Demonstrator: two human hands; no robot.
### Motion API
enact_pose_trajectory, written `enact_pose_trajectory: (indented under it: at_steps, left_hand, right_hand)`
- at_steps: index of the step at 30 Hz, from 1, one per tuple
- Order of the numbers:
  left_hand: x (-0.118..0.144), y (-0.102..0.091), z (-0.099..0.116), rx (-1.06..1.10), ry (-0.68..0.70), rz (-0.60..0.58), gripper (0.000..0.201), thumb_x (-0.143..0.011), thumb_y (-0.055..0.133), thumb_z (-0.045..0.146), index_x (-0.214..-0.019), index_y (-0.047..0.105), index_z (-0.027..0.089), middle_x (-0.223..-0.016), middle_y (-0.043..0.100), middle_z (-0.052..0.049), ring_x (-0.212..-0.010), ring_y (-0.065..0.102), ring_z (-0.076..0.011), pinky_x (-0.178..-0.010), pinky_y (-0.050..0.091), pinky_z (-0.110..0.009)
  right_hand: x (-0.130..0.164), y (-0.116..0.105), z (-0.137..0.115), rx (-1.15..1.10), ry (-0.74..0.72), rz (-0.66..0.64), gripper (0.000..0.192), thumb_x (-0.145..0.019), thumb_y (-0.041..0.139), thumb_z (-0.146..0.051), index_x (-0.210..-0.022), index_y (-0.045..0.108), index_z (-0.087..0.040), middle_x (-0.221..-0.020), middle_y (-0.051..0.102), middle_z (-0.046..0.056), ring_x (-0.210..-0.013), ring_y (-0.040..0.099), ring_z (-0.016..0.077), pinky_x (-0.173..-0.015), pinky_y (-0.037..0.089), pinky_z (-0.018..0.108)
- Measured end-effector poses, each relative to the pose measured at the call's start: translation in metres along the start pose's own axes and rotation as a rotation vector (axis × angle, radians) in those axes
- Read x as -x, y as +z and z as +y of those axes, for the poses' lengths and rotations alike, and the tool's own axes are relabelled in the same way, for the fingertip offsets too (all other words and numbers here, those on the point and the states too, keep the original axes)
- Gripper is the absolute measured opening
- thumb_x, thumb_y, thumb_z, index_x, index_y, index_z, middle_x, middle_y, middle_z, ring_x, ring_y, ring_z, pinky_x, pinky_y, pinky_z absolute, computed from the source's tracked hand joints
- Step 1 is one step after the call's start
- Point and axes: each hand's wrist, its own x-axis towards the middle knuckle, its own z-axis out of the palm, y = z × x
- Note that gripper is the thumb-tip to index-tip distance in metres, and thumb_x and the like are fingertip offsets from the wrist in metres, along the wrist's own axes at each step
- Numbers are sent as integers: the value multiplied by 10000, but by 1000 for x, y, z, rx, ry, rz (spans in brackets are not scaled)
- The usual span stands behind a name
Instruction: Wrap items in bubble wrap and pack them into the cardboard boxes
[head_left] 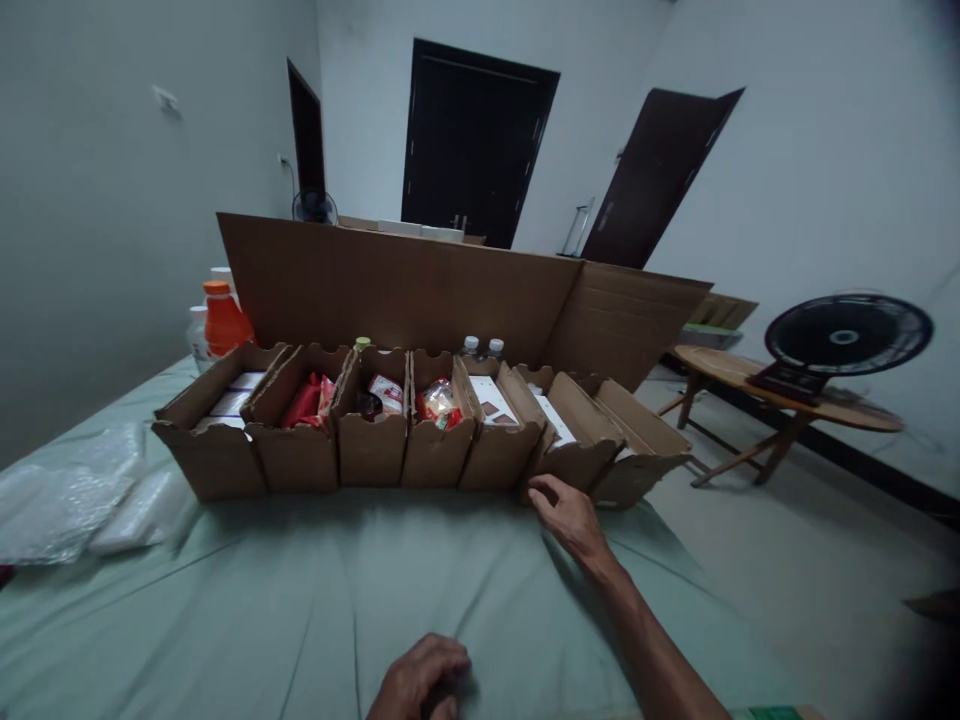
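Observation:
A row of several open cardboard bins (367, 450) stands across a table covered with a pale green cloth (315, 590). The bins hold white boxes, red packets and wrapped snacks. My right hand (568, 514) reaches forward and rests on the cloth, its fingertips touching the front of the second bin from the right (570, 462); it holds nothing. My left hand (417, 681) lies curled on the cloth at the near edge, with nothing visible in it.
A tall cardboard sheet (390, 285) stands behind the bins. An orange bottle (223, 320) and clear bottles sit at the back left, plastic bags (67, 500) at the left. On the right, a low wooden table (780, 395) carries a black fan (847, 335).

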Motion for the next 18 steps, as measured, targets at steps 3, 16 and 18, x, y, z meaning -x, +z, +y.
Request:
enact_pose_trajectory:
  at_steps: [3,16,18]
  left_hand:
    - [1,0,-4,10,-66,-42,469,-754,562,97,-1194,676,213,-1122,711,-119,-1018,689,-241,-853,558,-305]
    - [-16,-12,24,186,-364,-32,424,-670,599,130,-1073,719,175,-1027,676,-85,-930,649,-217,-808,496,-286]
    - [-15,-12,31,207,-417,11,354,-705,625,158,-1047,717,159,-990,672,-84,-901,641,-210,-801,492,-289]
  right_hand:
    - [-4,-11,-18,16,-36,20,397,-833,464,-424,-1021,739,-208,-852,782,56,-733,708,212,-682,524,294]
    - [-26,-11,-65,174,-121,-37,296,-785,485,-222,-894,756,-276,-781,774,26,-715,705,228,-628,449,281]
    - [10,-28,-54,162,-116,-69,296,-799,472,-283,-906,748,-293,-774,770,13,-681,706,233,-605,459,294]
